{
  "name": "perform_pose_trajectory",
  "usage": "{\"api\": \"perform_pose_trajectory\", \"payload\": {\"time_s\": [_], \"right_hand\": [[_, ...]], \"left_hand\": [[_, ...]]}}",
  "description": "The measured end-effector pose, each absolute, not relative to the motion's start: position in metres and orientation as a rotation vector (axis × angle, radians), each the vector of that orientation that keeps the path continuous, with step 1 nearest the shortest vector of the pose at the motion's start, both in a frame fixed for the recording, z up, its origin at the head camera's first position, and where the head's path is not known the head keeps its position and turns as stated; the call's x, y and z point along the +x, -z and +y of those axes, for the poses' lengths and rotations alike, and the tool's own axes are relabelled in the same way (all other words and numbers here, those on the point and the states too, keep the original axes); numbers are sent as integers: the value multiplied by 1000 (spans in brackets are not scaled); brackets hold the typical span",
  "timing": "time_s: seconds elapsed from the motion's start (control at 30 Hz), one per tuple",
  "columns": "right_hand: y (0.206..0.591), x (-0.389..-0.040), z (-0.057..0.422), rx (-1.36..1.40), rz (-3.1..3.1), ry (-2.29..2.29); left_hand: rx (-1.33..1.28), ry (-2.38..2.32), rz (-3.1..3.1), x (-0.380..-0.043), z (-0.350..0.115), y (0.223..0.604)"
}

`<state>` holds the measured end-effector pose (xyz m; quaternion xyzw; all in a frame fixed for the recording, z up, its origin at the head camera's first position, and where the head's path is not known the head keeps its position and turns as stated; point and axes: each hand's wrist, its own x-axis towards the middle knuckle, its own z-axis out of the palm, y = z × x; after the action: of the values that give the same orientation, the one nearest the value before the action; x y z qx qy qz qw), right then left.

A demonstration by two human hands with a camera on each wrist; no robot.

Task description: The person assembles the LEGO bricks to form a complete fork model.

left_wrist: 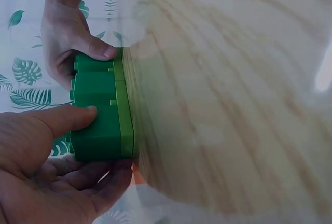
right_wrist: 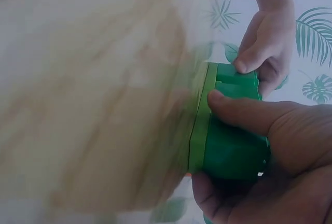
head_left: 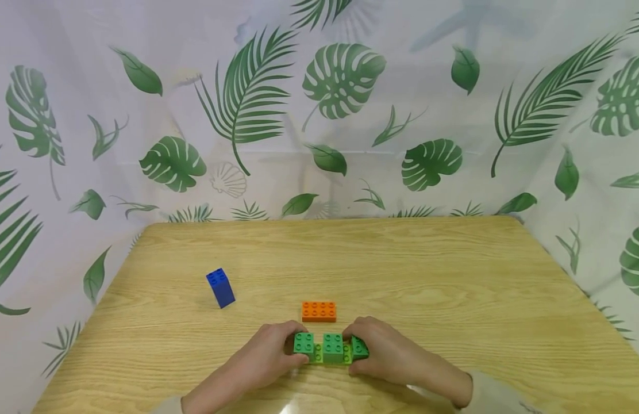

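Note:
On the near part of the table, a row of green toy bricks (head_left: 333,348) sits on a light green base (left_wrist: 126,115). My left hand (head_left: 268,352) grips the left end brick (left_wrist: 98,136), thumb on the near side and fingers on the far side. At the other end, my right hand (head_left: 389,352) holds a green brick with a sloped or rounded side (right_wrist: 233,151) between thumb and fingers. Its palm partly hides that brick. Small gaps between the bricks show the light green studs of the base.
Just beyond the hands lies an orange eight-stud brick (head_left: 319,311). Farther left stands a tall blue brick piece (head_left: 222,290). A leaf-patterned white cloth (head_left: 278,190) rises behind the wooden table (head_left: 428,264) and along its sides.

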<state>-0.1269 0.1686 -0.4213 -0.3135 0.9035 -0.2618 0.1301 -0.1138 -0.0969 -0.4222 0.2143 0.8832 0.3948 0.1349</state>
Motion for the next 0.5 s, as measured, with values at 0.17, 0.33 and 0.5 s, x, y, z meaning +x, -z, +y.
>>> {"api": "perform_pose_trajectory", "payload": {"time_s": [0.17, 0.33, 0.5], "right_hand": [[420, -126, 168, -930, 2618, 762], [421, -128, 168, -935, 2635, 759], [422, -129, 167, -920, 2648, 779]], "left_hand": [[625, -1171, 2559, -114, -91, 424], [579, -1170, 2552, -116, -87, 427], [553, -1172, 2559, -118, -87, 428]]}}
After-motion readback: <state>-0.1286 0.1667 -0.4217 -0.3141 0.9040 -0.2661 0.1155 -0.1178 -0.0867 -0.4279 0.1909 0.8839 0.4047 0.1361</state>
